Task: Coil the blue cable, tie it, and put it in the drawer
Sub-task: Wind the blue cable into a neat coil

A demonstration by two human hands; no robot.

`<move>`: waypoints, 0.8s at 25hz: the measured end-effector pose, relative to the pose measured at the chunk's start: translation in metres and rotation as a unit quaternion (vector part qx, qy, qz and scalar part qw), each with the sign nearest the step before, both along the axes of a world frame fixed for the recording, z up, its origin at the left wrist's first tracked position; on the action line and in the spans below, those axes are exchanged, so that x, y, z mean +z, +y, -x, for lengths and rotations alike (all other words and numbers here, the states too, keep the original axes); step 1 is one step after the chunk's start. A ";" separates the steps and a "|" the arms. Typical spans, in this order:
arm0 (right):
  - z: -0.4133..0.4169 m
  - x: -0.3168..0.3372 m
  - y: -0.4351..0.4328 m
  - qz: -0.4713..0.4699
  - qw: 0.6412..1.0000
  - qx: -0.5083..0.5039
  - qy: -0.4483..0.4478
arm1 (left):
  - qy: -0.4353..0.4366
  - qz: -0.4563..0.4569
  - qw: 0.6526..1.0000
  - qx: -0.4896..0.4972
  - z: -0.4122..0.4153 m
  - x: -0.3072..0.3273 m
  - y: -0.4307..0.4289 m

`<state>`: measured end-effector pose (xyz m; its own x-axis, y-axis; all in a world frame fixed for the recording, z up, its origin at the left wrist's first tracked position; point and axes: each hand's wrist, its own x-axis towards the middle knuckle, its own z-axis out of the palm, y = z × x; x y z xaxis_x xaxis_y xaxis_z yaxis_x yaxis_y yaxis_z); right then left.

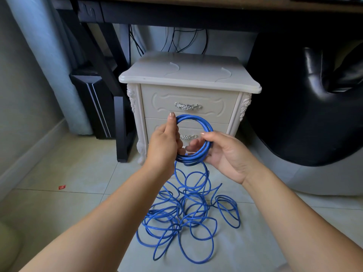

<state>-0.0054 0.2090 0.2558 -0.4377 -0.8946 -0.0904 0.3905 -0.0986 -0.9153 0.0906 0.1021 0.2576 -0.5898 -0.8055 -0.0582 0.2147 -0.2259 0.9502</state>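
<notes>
- A small red scrap point(62, 187) lies on the tiled floor point(59, 167) at far left, well apart from everything else.
- A black tower case point(96, 107) stands beside a dark desk leg point(121, 122), just left of the nightstand.
- The left hand point(164, 142) grips the left side of the coiled section. Its fingers are curled through the ring and its thumb points upward along the outer edge.
- The blue cable point(196, 117) is partly wound into a ring of several turns. Both hands hold the ring in the air in front of the nightstand.
- From the bottom of the ring, the cable drops to a heap of loose loops point(170, 211) tangled on the floor between the forearms.
- The cream nightstand point(188, 75) stands behind the ring. Its upper drawer point(186, 99) and lower drawer point(220, 128) are both closed.
- The right hand point(224, 154) pinches the right side of the ring. The thumb lies on top and the fingers are curled underneath.
- A black leather chair point(304, 105) occupies the right side.
</notes>
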 end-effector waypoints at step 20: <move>0.001 0.022 0.001 -0.177 0.962 0.042 0.202 | -0.158 0.037 0.945 -0.286 -0.010 0.010 0.001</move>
<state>-0.0059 0.2096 0.2774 -0.4293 -0.8724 -0.2337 -0.0105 0.2636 -0.9646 0.1011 0.1030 0.2676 -0.8920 -0.3699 -0.2596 -0.2187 -0.1494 0.9643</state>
